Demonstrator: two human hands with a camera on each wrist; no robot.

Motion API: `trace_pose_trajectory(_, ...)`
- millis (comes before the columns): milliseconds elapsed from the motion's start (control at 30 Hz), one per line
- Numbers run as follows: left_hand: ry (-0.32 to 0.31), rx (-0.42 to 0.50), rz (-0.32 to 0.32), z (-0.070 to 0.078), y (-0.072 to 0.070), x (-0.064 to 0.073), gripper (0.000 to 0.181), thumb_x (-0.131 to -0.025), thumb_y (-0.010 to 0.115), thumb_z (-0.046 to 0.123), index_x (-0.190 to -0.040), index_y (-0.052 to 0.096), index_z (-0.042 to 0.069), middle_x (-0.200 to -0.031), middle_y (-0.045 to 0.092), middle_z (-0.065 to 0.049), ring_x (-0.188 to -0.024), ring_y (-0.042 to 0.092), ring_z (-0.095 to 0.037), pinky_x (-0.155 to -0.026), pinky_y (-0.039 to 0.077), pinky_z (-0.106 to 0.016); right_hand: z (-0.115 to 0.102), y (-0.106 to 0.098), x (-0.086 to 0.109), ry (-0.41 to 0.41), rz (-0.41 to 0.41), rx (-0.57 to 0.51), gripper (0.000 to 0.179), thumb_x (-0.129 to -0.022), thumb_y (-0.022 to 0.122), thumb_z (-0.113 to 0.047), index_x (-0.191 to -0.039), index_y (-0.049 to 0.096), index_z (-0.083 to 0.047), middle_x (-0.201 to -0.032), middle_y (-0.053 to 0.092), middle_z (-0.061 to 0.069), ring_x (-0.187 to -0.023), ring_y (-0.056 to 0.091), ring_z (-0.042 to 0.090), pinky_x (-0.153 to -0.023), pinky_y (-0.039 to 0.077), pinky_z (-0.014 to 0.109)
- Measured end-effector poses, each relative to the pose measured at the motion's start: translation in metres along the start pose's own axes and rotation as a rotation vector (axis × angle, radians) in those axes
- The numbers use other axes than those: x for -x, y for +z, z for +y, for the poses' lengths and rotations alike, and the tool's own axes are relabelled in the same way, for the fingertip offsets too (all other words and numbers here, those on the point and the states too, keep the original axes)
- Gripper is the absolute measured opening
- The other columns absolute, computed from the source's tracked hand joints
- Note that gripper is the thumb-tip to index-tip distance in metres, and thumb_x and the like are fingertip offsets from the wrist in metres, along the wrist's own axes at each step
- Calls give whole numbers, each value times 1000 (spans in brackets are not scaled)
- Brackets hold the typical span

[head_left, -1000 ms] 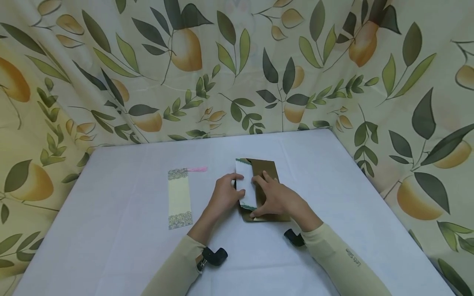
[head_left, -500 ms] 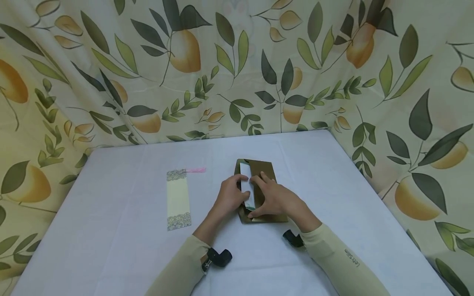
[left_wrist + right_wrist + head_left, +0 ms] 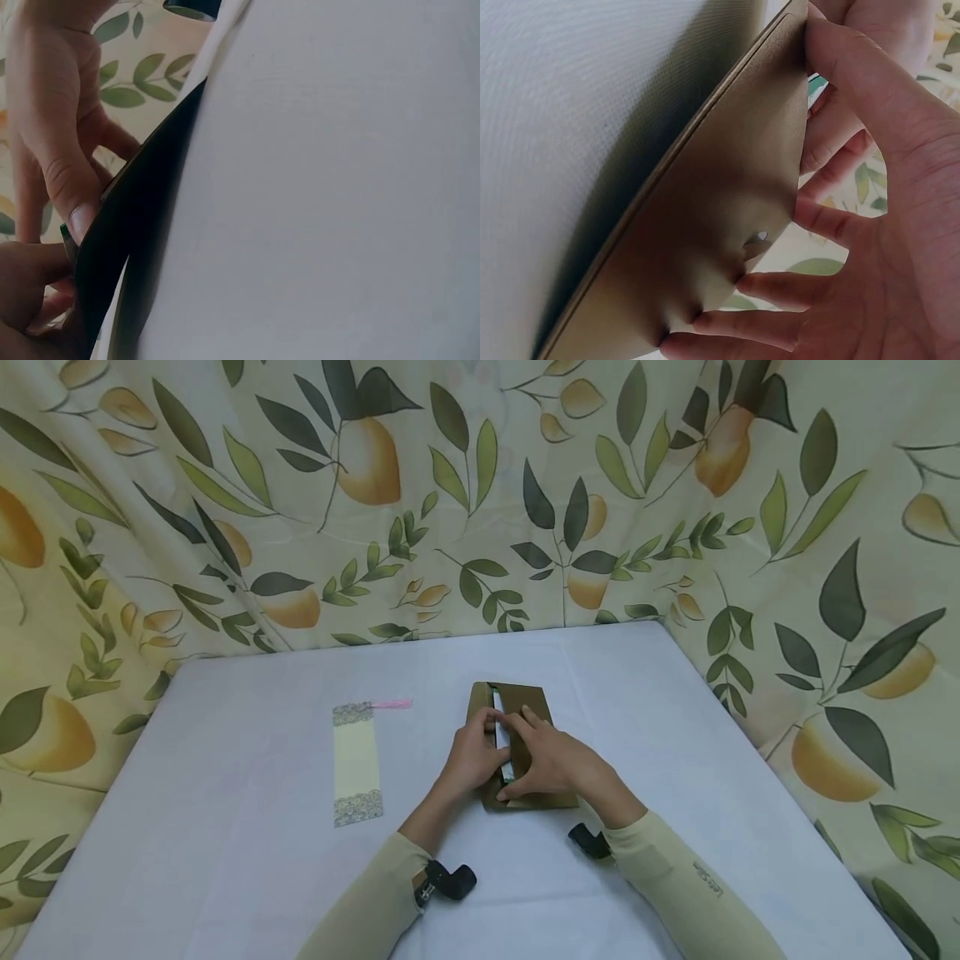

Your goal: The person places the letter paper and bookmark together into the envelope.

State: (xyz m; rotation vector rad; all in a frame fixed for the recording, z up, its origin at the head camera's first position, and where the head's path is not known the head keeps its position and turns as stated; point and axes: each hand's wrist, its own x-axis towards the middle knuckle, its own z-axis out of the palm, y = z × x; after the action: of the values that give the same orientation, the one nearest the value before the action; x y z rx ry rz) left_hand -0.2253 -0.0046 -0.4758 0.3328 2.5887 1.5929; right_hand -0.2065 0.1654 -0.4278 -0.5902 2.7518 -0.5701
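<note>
A gold-brown paper envelope (image 3: 522, 696) lies on the white table in the head view. A white card (image 3: 502, 739) with green edging shows as a narrow strip at its opening, the remainder hidden inside. My left hand (image 3: 474, 758) pinches the card's left side between thumb and index finger. My right hand (image 3: 558, 758) grips the envelope, thumb near the lower edge and fingers spread across the top. In the right wrist view its fingertips (image 3: 754, 287) press along the bowed envelope (image 3: 705, 180). The left wrist view shows the gaping dark envelope (image 3: 146, 202).
To the left of the hands lies a cream bookmark (image 3: 357, 756) with lace-patterned ends and a pink tassel (image 3: 392, 703). A white cloth covers the table (image 3: 247, 793). Behind it hangs a curtain (image 3: 420, 468) printed with fruit and leaves.
The white card has slid right into the envelope, so only a thin strip shows. My left hand has moved right with it; the right hand stays in place on the envelope.
</note>
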Motion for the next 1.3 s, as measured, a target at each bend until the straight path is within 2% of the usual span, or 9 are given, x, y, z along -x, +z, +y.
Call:
trace_pose_trajectory(133, -12, 7, -1, 0, 2, -1, 51, -85, 73, -4, -131, 57, 10, -127, 65, -19, -74, 64, -15, -65, 53, -30, 0, 0, 0, 0, -6, -4, 113, -71, 90, -60, -159, 32, -20, -165, 18, 31, -138, 42, 52, -95, 49, 62)
trace_pose_trajectory(333, -13, 19, -1, 1, 4, 0, 47, -87, 73, -1, -130, 58, 10, -128, 65, -18, -88, 66, -19, -78, 54, -36, 1, -1, -1, 12, -8, -6, 113, -71, 90, -61, -159, 32, -22, -165, 18, 30, -138, 41, 53, -95, 49, 62)
trace_pose_trajectory(533, -45, 71, 16, 3, 5, 1, 44, -89, 73, -1, -129, 59, 7, -130, 63, -19, -83, 64, -19, -77, 54, -35, 1, -2, -2, 6, -1, -5, 110, -71, 90, -60, -158, 33, -23, -165, 19, 29, -139, 37, 56, -94, 48, 64)
trace_pose_trajectory(700, -88, 149, -2, 1, 7, 1, 43, -90, 70, -2, -131, 59, 5, -130, 62, -19, -87, 60, -21, -80, 50, -35, 0, -2, -2, -3, -7, -11, 107, -72, 91, -57, -156, 35, -21, -165, 18, 30, -140, 35, 57, -94, 48, 64)
trace_pose_trajectory(833, -139, 267, -49, 0, 7, 2, 43, -91, 68, -2, -133, 58, 4, -131, 60, -16, -93, 61, -21, -85, 51, -35, 0, -1, -1, -4, -6, -15, 106, -72, 91, -57, -155, 37, -21, -165, 18, 31, -137, 40, 55, -95, 48, 62)
trace_pose_trajectory(1000, -145, 342, -81, 0, 6, 3, 46, -92, 65, -6, -136, 57, 4, -133, 63, -16, -94, 64, -19, -82, 55, -32, 0, 0, -2, -5, -1, -15, 107, -72, 91, -59, -155, 37, -20, -165, 18, 30, -136, 43, 53, -94, 50, 61)
trace_pose_trajectory(1167, -133, 354, -88, -2, 6, 2, 47, -93, 67, -6, -138, 58, 6, -134, 64, -17, -108, 66, -23, -86, 56, -35, 1, 0, -1, -6, -4, -7, 110, -71, 90, -61, -157, 35, -20, -165, 17, 30, -138, 38, 57, -92, 50, 62)
trace_pose_trajectory(1300, -113, 295, -75, -2, 6, 1, 49, -93, 70, -2, -140, 59, 6, -132, 66, -18, -119, 64, -28, -97, 52, -40, 1, 1, -2, -8, -2, -9, 109, -72, 90, -59, -157, 35, -21, -165, 17, 30, -135, 43, 55, -92, 50, 61)
